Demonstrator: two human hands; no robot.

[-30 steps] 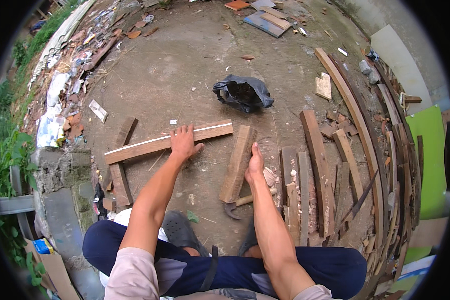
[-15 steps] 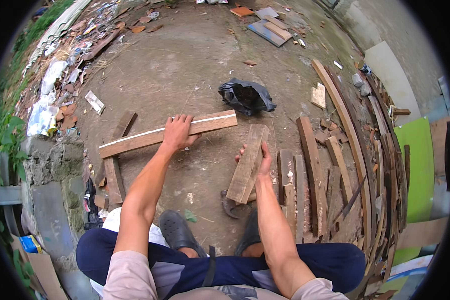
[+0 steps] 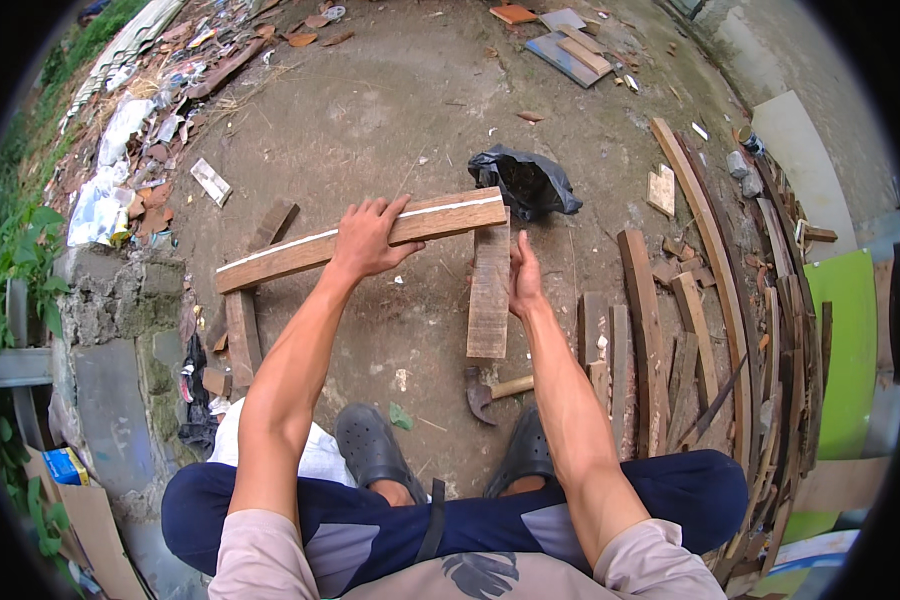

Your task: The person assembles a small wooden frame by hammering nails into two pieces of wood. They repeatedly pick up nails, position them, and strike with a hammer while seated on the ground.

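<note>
I sit with both arms stretched out over bare ground. My left hand [image 3: 370, 238] grips a long wooden plank [image 3: 280, 256] with a pale stripe along its top edge; the plank lies crosswise, its right end higher. My right hand [image 3: 523, 277] holds the right edge of a shorter, wider board [image 3: 489, 290] that points away from me, its far end meeting the long plank's right end. A claw hammer [image 3: 490, 392] lies on the ground just beyond my dark shoes [image 3: 370, 455].
A crumpled black plastic bag [image 3: 526, 181] lies beyond the boards. Several loose planks and curved strips [image 3: 690, 300] are piled at the right, beside a green panel [image 3: 850, 330]. A short plank [image 3: 242, 335] lies at the left near a concrete block [image 3: 110, 300]. Rubble and litter [image 3: 120, 170] line the far left.
Both boards have come closer and higher. The short board swung upright under the long plank's right end. My right hand shifted from its near end to its right edge.
</note>
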